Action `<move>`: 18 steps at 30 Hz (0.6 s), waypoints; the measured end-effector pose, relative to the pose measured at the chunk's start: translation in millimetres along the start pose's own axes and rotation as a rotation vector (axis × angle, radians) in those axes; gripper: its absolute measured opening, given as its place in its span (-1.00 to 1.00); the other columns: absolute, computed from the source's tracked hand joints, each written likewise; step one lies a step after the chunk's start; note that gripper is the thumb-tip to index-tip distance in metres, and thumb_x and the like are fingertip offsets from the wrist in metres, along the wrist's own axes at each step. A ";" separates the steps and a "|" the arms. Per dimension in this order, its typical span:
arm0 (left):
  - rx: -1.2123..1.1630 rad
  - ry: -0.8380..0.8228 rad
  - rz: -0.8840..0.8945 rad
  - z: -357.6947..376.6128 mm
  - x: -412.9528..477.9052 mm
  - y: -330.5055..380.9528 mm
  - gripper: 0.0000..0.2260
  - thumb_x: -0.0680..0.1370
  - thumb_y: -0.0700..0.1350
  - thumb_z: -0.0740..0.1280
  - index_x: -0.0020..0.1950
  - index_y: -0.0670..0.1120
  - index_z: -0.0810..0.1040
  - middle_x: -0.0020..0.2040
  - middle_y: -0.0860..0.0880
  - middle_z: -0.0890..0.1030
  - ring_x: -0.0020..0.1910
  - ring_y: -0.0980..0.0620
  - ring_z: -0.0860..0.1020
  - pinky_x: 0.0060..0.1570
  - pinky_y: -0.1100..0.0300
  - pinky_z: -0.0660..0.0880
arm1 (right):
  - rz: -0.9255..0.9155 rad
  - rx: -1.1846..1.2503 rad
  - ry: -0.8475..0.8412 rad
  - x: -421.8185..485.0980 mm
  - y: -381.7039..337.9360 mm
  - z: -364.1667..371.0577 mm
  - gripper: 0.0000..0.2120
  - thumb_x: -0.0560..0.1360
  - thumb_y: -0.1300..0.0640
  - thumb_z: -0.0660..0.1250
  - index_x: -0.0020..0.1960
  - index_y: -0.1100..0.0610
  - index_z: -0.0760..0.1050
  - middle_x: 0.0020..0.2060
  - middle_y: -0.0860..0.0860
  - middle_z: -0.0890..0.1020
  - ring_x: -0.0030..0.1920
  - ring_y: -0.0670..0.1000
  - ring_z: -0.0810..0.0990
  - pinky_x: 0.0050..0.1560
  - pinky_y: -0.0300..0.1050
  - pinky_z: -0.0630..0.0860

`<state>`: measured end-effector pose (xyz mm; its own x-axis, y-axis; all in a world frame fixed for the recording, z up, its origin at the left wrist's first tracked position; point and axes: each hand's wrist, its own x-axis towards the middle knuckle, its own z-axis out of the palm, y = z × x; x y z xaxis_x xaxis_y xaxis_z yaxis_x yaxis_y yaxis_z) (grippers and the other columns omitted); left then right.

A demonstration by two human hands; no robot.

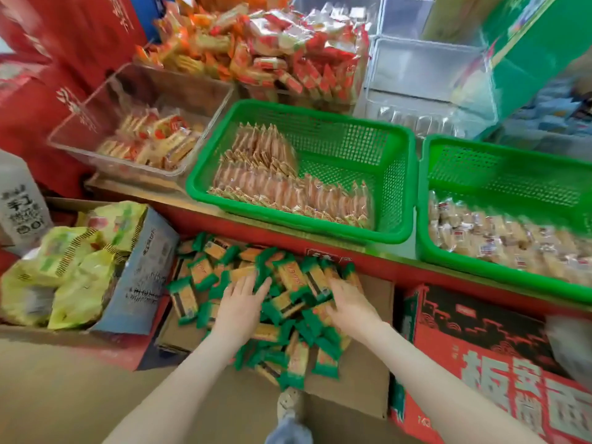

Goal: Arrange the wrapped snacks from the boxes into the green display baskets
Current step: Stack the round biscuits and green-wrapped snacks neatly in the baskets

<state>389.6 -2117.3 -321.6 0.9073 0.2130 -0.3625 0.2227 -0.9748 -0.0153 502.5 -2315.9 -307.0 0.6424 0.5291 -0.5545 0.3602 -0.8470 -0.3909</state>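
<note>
Head view: left hand (242,302) and right hand (349,304) lie palm-down, fingers spread, on the green-ended snacks (288,280), at 9 and 3 o'clock of the heap. Neither pinches a packet, as far as the blur shows. The heap fills a cardboard box (362,379) at 6 o'clock. At 12 o'clock the middle green basket (282,221) holds rows of orange packets (288,193), its far right part bare. At 3 o'clock the right green basket (480,267) looks half full. I judge much remains.
</note>
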 end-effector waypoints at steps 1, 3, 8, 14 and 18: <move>0.034 -0.035 0.012 2.4 11.4 -10.3 -0.38 0.62 -0.13 0.21 0.59 -0.03 -0.05 0.55 -0.21 0.06 0.49 -0.20 0.16 0.42 -0.08 0.18 | 0.013 0.014 -0.003 13.0 -9.0 5.4 -0.45 0.62 0.07 0.20 0.54 0.09 0.08 0.46 0.07 0.27 0.38 0.12 0.35 0.31 0.00 0.40; 0.044 -0.083 0.020 6.2 32.9 -30.8 -0.35 0.64 0.02 0.16 0.58 -0.04 -0.17 0.57 -0.14 -0.01 0.52 -0.13 0.07 0.46 -0.03 0.10 | 0.007 0.034 0.007 36.5 -23.7 15.2 -0.39 0.61 -0.03 0.20 0.56 0.07 0.03 0.48 0.05 0.26 0.39 0.09 0.36 0.30 -0.03 0.42; 0.037 -0.206 0.129 14.4 64.5 -65.8 -0.35 0.63 0.08 0.16 0.57 -0.12 -0.11 0.55 -0.12 0.10 0.51 -0.12 0.10 0.49 -0.02 0.05 | 0.071 0.054 0.027 77.2 -49.5 36.1 -0.23 0.56 -0.17 0.23 0.57 0.10 -0.07 0.48 0.11 0.25 0.41 0.14 0.33 0.20 -0.04 0.42; -0.204 -0.141 0.138 17.0 75.3 -74.8 -0.44 0.57 0.12 0.27 0.47 -0.09 0.20 0.37 -0.07 0.34 0.36 -0.09 0.28 0.35 0.01 0.27 | 0.215 0.204 0.061 101.1 -64.8 44.9 -0.24 0.51 -0.03 0.35 0.55 0.15 0.04 0.49 0.11 0.18 0.50 0.13 0.15 0.41 -0.01 0.25; -0.636 -0.172 -0.010 3.7 74.7 -64.0 -0.33 0.49 0.21 0.35 0.48 -0.06 0.21 0.39 -0.03 0.34 0.35 -0.03 0.32 0.28 0.11 0.36 | 0.184 0.599 0.137 92.6 -64.0 40.3 -0.36 0.45 0.01 0.45 0.42 0.06 0.23 0.21 0.01 0.42 0.22 -0.01 0.44 0.11 -0.18 0.43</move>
<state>441.8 -2039.3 -351.2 0.8462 0.1567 -0.5094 0.4457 -0.7320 0.5152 511.7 -2210.7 -363.0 0.7524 0.3326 -0.5686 -0.1797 -0.7269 -0.6628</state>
